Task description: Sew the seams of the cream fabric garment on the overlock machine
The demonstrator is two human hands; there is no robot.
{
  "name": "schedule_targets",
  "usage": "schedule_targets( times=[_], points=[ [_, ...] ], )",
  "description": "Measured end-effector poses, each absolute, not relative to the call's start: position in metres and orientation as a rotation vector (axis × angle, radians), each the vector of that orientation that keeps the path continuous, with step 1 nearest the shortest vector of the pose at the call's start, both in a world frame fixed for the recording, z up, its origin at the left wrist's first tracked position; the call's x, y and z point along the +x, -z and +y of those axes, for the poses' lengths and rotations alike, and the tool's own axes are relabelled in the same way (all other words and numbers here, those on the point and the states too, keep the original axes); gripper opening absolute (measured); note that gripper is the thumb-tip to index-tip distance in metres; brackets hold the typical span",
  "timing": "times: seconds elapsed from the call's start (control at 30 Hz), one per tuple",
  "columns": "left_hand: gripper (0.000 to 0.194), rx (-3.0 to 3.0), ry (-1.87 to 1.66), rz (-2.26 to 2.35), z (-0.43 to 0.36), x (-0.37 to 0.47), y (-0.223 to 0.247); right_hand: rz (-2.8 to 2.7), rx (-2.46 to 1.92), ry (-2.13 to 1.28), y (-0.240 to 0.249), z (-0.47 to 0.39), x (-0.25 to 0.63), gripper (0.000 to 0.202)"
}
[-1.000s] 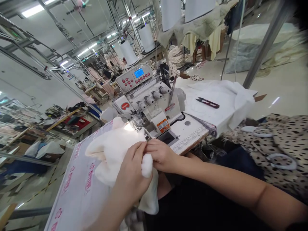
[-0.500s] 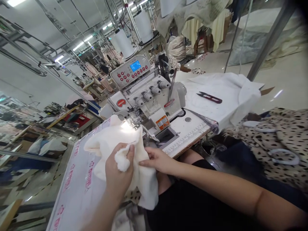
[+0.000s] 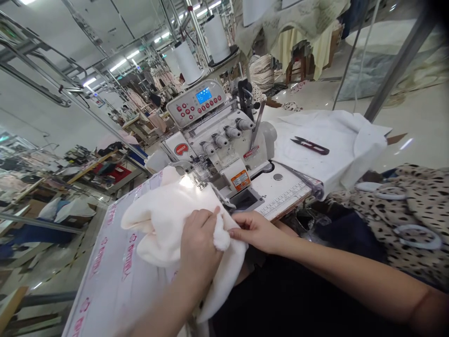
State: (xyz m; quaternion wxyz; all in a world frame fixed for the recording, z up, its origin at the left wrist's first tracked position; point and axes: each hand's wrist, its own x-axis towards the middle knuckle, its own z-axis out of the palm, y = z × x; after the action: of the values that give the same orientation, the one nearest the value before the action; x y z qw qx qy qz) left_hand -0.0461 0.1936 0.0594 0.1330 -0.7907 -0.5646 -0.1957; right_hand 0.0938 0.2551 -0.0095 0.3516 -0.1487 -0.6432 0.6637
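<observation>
Cream fleecy fabric (image 3: pixel 164 210) lies bunched in front of the overlock sewing machine (image 3: pixel 217 140), its far edge under the lit presser foot (image 3: pixel 200 185). My left hand (image 3: pixel 201 238) is closed round a fold of it, and a fluffy tuft sticks out beside the thumb. Close by on the right, my right hand (image 3: pixel 257 231) pinches the fabric's edge between thumb and fingers. Below the hands the cloth hangs over the table's front edge towards my lap.
Thread snips (image 3: pixel 310 145) lie on white cloth (image 3: pixel 336 131) right of the machine. Spotted fabric (image 3: pixel 410 196) with white rings is heaped at the right. Thread cones (image 3: pixel 187 63) stand behind the machine. Printed plastic sheeting (image 3: pixel 105 281) covers the table's left part.
My left hand has moved right, closer to my right hand, and turned so its back shows, carrying the gripped fold along. My right hand has shifted slightly right. The view has moved a little.
</observation>
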Motion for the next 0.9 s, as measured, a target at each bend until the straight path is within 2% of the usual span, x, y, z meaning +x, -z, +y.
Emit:
schedule_targets(
  times=[0.23, 0.3, 0.4, 0.43, 0.5, 0.6, 0.77, 0.9],
  points=[
    [0.030, -2.206, 0.373, -1.518, 0.221, -0.060, -0.063, -1.703, -0.393, -1.508, 0.006, 0.278, 0.072, 0.021],
    [0.034, -2.219, 0.372, -1.546, 0.219, -0.062, -0.067, -1.665, -0.380, -1.590, 0.009, 0.268, 0.068, 0.024],
    [0.051, -2.284, 0.463, -1.686, 0.194, -0.061, -0.071, -1.637, -0.338, -1.916, 0.024, 0.233, 0.070, 0.034],
    [0.051, -2.303, 0.501, -1.757, 0.182, -0.060, -0.072, -1.626, -0.290, -2.030, 0.031, 0.219, 0.074, 0.036],
    [0.038, -2.304, 0.553, -1.885, 0.153, -0.056, -0.070, -1.609, -0.179, -2.167, 0.044, 0.194, 0.084, 0.039],
    [0.021, -2.294, 0.526, -1.980, 0.114, -0.052, -0.060, -1.644, -0.116, -2.192, 0.050, 0.175, 0.103, 0.036],
    [0.026, -2.361, 0.468, -1.960, 0.069, -0.044, -0.039, -1.576, -0.113, -2.228, 0.034, 0.168, 0.130, 0.028],
    [0.031, -2.379, 0.608, -1.984, 0.043, -0.028, -0.034, -1.451, -0.199, -2.235, 0.039, 0.151, 0.134, 0.029]
  ],
)
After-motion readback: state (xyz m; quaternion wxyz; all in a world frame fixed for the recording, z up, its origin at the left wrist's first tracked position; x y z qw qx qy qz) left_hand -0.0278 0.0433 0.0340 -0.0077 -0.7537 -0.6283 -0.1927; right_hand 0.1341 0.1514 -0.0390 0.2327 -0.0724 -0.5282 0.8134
